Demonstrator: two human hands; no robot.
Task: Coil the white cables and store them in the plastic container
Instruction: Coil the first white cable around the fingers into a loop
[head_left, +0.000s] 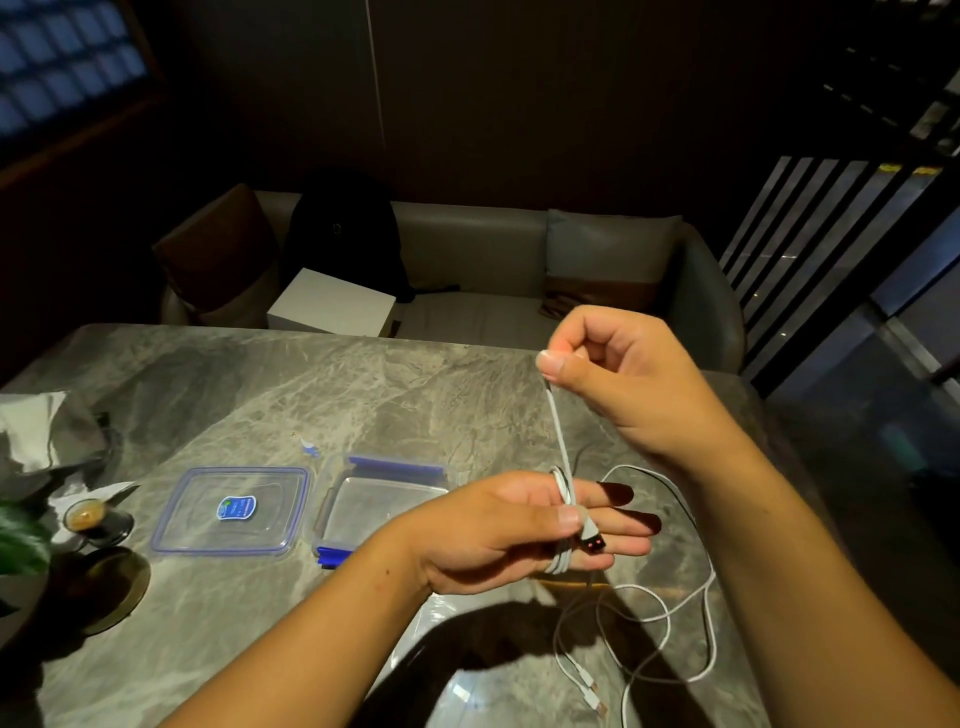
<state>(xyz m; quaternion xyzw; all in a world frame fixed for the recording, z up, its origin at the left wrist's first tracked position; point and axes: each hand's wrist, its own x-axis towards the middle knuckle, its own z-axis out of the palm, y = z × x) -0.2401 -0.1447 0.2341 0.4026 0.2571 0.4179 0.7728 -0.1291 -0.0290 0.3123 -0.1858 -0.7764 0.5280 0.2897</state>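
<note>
Over the grey marble-patterned table (322, 395), a person is winding a thin white charging cable (562, 441) around the straightened fingers of the left hand (519, 530). Its thumb is pressing the cable's grey USB plug (592, 540) against the fingers, pinning the first loops there. The right hand (623, 379) is hovering higher and farther away, its thumb and curled forefinger pinching the cable, so a short taut run is rising almost straight up from the loops to that pinch. The rest of the cable is trailing loose on the table to the right and below the hands, mixed with what looks like a second white cable whose small connectors (592, 696) are lying near the bottom edge. The clear plastic container with blue clips (363, 499) is sitting open just left of the left hand, its clear lid (234, 512) beside it. The next wrap probably depends on the right hand circling the upright strand around the left fingers, whose long axis is pointing right
</note>
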